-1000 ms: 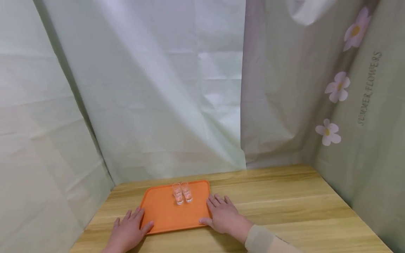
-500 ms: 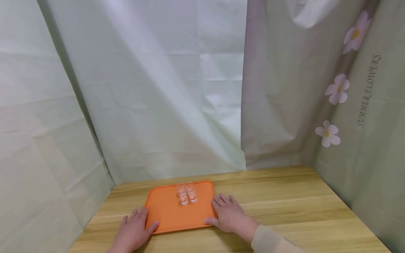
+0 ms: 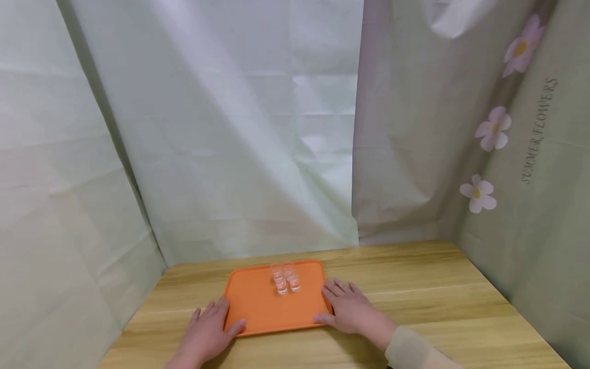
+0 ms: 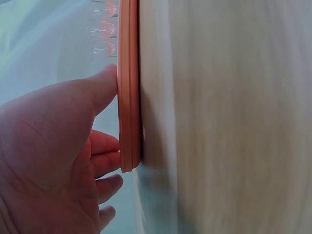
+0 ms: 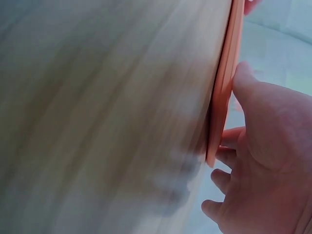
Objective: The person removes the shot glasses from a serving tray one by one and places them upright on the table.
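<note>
An orange tray [image 3: 267, 310] lies on the wooden table and bears several small clear shot glasses [image 3: 281, 286] near its back edge, set close together upright. My left hand [image 3: 205, 330] rests at the tray's left side, fingers stretched along it and thumb on the front left corner. On the other side, my right hand [image 3: 352, 310] touches the right edge in the same way, thumb at the front right corner. Both wrist views show the tray rim [image 4: 128, 97] edge-on, with the left thumb against it and the right hand's fingertips [image 5: 226, 156] close to its end.
The wooden table [image 3: 415, 297] extends to the right of the tray. Pale curtains [image 3: 258, 154] hang behind and at both sides, the right one with printed flowers [image 3: 478, 193] and lettering. The tray stands near the back curtain.
Both hands and the tray have slid to the right along the table, with the glasses riding on it. The grip of the hands on the tray's edges looks the same.
</note>
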